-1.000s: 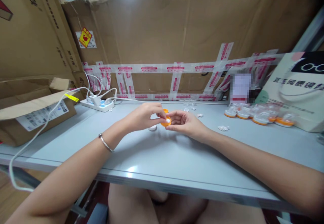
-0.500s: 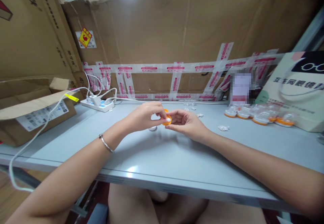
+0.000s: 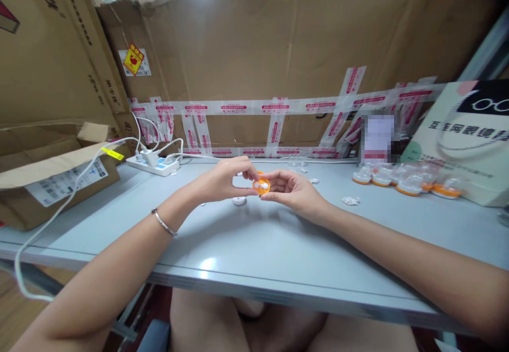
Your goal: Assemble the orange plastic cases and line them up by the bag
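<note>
left hand [image 3: 220, 181] had shifted to pinch the rim of the orange piece [image 3: 262, 179], baring two white parts [image 3: 265, 186], seemingly seated, while right hand [image 3: 294, 190] pinched its other side above the bench [image 3: 278, 251], between front and back edges.

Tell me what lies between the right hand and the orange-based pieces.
In the head view: a small white piece near the right hand, then white bits closer to the orange-based pieces.

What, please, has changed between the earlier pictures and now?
The left hand has spread its thumb and finger from a pinch over the orange part, baring two white spots on it; whether they still touch its edge is unclear. The right hand still holds the orange part; the clear-topped pieces at right stayed put.
</note>
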### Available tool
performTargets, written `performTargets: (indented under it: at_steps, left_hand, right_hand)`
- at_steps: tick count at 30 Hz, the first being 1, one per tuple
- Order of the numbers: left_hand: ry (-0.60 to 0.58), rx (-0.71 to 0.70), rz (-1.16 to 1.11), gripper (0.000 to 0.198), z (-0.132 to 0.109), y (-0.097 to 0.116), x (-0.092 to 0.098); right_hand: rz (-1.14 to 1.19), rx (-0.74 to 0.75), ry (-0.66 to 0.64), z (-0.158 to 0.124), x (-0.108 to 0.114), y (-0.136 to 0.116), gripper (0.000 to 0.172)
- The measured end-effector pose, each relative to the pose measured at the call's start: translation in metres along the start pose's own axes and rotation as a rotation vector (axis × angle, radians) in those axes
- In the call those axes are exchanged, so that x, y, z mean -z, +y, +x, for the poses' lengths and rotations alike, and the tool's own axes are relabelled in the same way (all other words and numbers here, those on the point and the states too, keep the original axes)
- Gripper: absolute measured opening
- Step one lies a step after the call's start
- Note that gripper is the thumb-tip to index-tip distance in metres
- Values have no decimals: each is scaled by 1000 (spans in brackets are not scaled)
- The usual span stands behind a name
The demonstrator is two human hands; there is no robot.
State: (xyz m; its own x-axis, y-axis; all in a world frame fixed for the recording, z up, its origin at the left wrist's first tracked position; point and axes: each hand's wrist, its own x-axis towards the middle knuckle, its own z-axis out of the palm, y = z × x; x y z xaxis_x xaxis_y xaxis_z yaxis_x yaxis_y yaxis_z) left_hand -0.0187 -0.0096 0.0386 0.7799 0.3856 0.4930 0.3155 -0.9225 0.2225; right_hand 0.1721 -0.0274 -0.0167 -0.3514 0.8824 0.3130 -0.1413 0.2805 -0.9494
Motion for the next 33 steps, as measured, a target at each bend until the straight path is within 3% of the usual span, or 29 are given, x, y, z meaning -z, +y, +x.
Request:
performTargets:
  at_steps: [5, 16, 23, 29, 33]
  left_hand:
    - [15, 8, 37, 17, 1, 6, -5]
    - [-50, 67, 366, 13, 4, 12, -17]
    - [-6, -13, 527, 21, 3, 15, -21]
    - [62, -72, 526, 23, 3, 10, -22]
    - [138, -46, 302, 18, 3, 8, -22]
  right_hand:
    - [-32, -14, -13, 0, 0, 1, 37]
    - [-133, -22, -60, -1, 0, 5, 34]
    - [-100, -53, 6, 0, -1, 3, 38]
    - [-62, -88, 60, -1, -4, 0, 40]
    - [-45, -90, 34, -1, -3, -1, 38]
